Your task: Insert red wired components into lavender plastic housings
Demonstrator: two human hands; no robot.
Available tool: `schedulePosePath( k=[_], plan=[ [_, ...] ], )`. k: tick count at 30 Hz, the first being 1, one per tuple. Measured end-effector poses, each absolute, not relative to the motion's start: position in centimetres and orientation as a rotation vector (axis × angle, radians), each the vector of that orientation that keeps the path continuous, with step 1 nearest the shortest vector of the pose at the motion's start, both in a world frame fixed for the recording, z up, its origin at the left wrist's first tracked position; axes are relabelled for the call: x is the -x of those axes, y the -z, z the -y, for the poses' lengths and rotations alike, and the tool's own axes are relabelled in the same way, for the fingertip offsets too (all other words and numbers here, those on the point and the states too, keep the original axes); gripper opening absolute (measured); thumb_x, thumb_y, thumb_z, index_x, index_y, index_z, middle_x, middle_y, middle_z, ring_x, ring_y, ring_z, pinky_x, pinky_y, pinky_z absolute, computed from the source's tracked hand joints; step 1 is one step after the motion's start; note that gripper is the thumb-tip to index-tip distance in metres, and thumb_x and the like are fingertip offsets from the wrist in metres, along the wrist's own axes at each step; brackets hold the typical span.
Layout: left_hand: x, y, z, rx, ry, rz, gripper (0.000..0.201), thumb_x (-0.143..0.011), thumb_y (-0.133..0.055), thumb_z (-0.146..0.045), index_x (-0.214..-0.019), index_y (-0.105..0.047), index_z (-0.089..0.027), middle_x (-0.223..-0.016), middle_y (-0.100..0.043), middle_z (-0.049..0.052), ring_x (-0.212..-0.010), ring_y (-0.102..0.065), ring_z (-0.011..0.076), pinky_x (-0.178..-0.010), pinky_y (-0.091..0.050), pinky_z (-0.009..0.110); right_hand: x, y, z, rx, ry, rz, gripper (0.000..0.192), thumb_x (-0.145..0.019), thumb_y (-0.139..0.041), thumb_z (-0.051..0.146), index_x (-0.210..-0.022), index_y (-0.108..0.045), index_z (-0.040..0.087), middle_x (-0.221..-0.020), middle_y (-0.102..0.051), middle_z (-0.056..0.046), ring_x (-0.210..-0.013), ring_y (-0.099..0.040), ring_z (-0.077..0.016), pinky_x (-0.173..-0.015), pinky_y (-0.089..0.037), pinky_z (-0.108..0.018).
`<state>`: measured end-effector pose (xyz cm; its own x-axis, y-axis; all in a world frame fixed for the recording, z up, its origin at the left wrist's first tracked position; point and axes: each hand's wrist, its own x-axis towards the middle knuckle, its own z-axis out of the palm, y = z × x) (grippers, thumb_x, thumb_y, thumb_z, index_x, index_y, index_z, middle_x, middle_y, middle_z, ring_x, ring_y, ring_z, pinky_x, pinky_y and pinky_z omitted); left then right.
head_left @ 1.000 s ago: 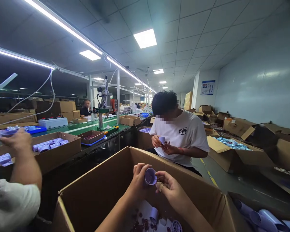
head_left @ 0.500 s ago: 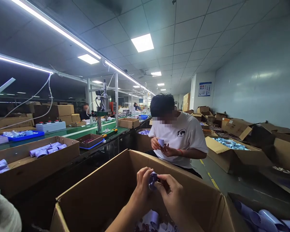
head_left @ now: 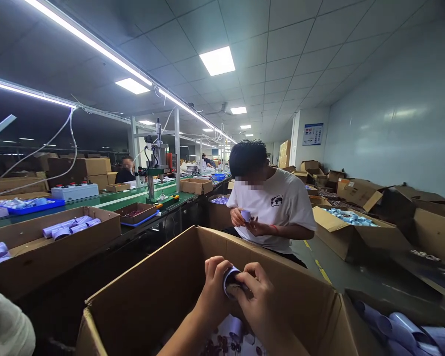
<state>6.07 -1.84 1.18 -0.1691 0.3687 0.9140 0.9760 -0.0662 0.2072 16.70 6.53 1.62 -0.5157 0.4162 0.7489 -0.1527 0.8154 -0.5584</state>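
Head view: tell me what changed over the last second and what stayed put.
The right hand closed in on the lilac cup in the left hand; a second ago its fingers were only at the rim, now they wrap over the cup's mouth. A neighbour's arm raised at far left dropped out of sight. The big cardboard box and the seated co-worker stayed as they were.

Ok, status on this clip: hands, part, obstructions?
Left hand and right hand both gripping lilac cup. Held above open carton. Nothing blocking.

The head camera faces forward over a nearby open cardboard box [head_left: 163, 277] down the factory aisle.
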Motion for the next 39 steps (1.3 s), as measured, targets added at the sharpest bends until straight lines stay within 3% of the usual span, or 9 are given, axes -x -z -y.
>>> schedulePosePath(
  k=[5,9,12,17,20,25,33,39],
  plan=[
    [-6.2,-1.9,1.8,1.41,1.232,1.487,0.039,-0.066,-0.062,-0.014,-0.101,-0.047,-0.022,-0.096,-0.048,0.005,-0.083,-0.05,0.0171,-0.068,-0.052,0.031,-17.0,-2.1,-6.3,0.168,-0.689,2.02,0.013,-0.083,-0.057,0.028,-0.08,-0.069,0.023,-0.085,-0.057,-0.006,-0.076,-0.058,-0.0184,-0.069,-0.049,-0.029],
    [-5.9,-1.9,1.8,1.539,1.285,1.435,0.038,-0.068,-0.063,-0.017,-0.101,-0.046,-0.023,-0.1,-0.058,0.006,-0.093,-0.055,0.0196,-0.077,-0.053,0.034,-16.7,-1.9,-5.6,0.286,-0.737,1.905,0.001,-0.076,-0.059,0.021,-0.075,-0.06,0.021,-0.078,-0.057,-0.002,-0.065,-0.055,-0.0152,-0.062,-0.046,-0.026],
    [-5.7,-1.5,1.7,1.593,1.326,1.502,0.039,-0.067,-0.065,-0.018,-0.103,-0.05,-0.022,-0.101,-0.063,0.006,-0.097,-0.059,0.0213,-0.082,-0.053,0.037,-16.6,-1.9,-5.0,0.395,-0.834,1.855,0.009,-0.072,-0.058,0.019,-0.08,-0.057,0.021,-0.075,-0.057,-0.001,-0.062,-0.054,-0.0152,-0.058,-0.045,-0.026],
    [-5.8,-1.6,1.9,1.659,1.231,1.516,0.032,-0.07,-0.059,-0.014,-0.101,-0.058,-0.021,-0.095,-0.068,0.006,-0.092,-0.062,0.0201,-0.08,-0.053,0.034,-16.7,-2.3,-4.8,0.432,-1.089,1.862,0.038,-0.07,-0.056,0.016,-0.107,-0.061,0.024,-0.1,-0.065,-0.005,-0.089,-0.062,-0.0216,-0.08,-0.05,-0.032],
    [-6.2,-2.1,2.3,1.661,1.128,1.533,0.029,-0.07,-0.055,-0.013,-0.097,-0.06,-0.021,-0.092,-0.07,0.005,-0.09,-0.063,0.0206,-0.08,-0.051,0.035,-16.8,-2.7,-4.6,0.445,-1.206,1.874,0.044,-0.067,-0.054,0.014,-0.109,-0.063,0.022,-0.111,-0.064,-0.007,-0.104,-0.059,-0.0252,-0.093,-0.046,-0.036],
    [-6.7,-2.4,2.9,1.65,1.011,1.601,0.031,-0.065,-0.052,-0.011,-0.093,-0.061,-0.021,-0.089,-0.071,0.005,-0.086,-0.063,0.0227,-0.077,-0.048,0.038,-16.8,-2.9,-4.3,0.409,-1.442,1.857,0.048,-0.067,-0.051,0.012,-0.112,-0.062,0.02,-0.112,-0.066,-0.006,-0.109,-0.058,-0.0245,-0.099,-0.042,-0.037],
    [-7.1,-2.1,3.1,1.602,0.998,1.675,0.025,-0.066,-0.054,-0.009,-0.087,-0.06,-0.021,-0.083,-0.068,0.003,-0.08,-0.061,0.0217,-0.068,-0.049,0.036,-15.8,-1.8,-4.2,0.323,-1.587,1.712,0.04,-0.066,-0.052,0.016,-0.104,-0.064,0.016,-0.099,-0.069,-0.006,-0.097,-0.064,-0.0222,-0.091,-0.048,-0.033],
    [-6.7,-1.4,3.0,1.671,0.953,1.762,0.018,-0.076,-0.048,-0.013,-0.083,-0.062,-0.023,-0.082,-0.068,0.004,-0.078,-0.059,0.0206,-0.068,-0.048,0.035,-15.3,-0.9,-4.5,0.336,-1.607,1.684,0.032,-0.063,-0.051,0.017,-0.093,-0.064,0.017,-0.086,-0.07,-0.005,-0.082,-0.066,-0.0225,-0.072,-0.052,-0.03]
  ],
)
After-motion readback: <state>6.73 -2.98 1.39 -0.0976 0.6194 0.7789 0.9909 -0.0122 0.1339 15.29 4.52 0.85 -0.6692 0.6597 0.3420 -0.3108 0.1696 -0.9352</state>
